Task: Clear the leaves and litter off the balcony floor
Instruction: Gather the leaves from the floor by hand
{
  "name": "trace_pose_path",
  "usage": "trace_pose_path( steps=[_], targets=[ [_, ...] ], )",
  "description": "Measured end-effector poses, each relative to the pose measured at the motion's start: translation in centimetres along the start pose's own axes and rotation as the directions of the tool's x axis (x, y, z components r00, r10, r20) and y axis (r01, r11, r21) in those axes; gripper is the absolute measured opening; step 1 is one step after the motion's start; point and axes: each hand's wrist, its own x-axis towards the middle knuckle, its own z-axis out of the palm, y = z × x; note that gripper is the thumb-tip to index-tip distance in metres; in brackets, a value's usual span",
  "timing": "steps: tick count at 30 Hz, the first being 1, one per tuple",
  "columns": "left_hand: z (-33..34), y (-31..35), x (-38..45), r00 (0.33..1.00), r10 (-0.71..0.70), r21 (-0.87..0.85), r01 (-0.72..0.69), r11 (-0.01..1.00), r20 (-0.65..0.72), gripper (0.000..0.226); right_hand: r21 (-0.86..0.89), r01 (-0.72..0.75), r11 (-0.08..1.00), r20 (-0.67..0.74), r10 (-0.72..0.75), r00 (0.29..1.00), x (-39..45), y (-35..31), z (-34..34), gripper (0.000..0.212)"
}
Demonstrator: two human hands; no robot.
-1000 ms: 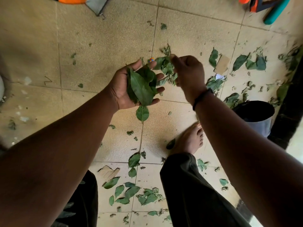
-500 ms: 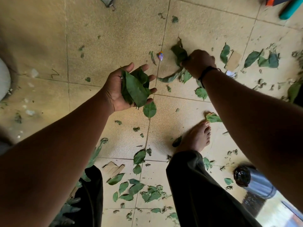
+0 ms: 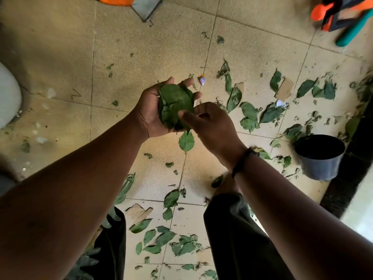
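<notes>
Beige tiled balcony floor [image 3: 153,47], grout lines visible, scattered with green leaves and scraps.

Your left hand [image 3: 153,110] is palm-up over the floor, fingers curled around a stack of flat green leaves [image 3: 174,106]; the grip cups the stack from below. Your right hand [image 3: 212,126] lies against the near edge of that stack, thumb extended across the top leaf. Whether its fingers pinch a leaf or only press on it cannot be told. A black band [image 3: 241,161] circles your right wrist.

One single green leaf [image 3: 186,141] lies on the floor directly under both hands. More loose leaves [image 3: 250,116] spread to the right, with a small colourful wrapper [image 3: 202,79] and a tan cardboard scrap [image 3: 284,89] among them. Another cluster of leaves [image 3: 161,239] lies between your dark trouser legs, beside a second cardboard piece [image 3: 139,212].

A black round plastic pot [image 3: 320,158] stands upright at the right, near the dark floor edge.
</notes>
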Motion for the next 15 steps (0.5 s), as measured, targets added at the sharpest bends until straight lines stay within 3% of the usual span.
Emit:
trace_pose_path(
  steps=[6, 11, 15],
  targets=[
    [0.2, 0.7, -0.6, 0.991, -0.013, -0.070, 0.022, 0.997, 0.136, 0.039, 0.175, -0.097, 0.980, -0.280, 0.144, 0.949, 4.8, 3.4, -2.9, 0.038],
    [0.3, 0.5, -0.9, 0.972, -0.050, -0.058, 0.064, 0.996, 0.231, 0.044, -0.234, -0.345, 0.909, -0.355, 0.250, 0.901, 11.0, 8.3, -6.9, 0.023],
    [-0.6, 0.0, -0.9, 0.950, -0.102, -0.030, 0.116, 0.993, 0.295, 0.047, -0.221, -0.403, 0.888, -0.350, 0.314, 0.883, 14.0, 9.3, -8.0, 0.070]
  ],
)
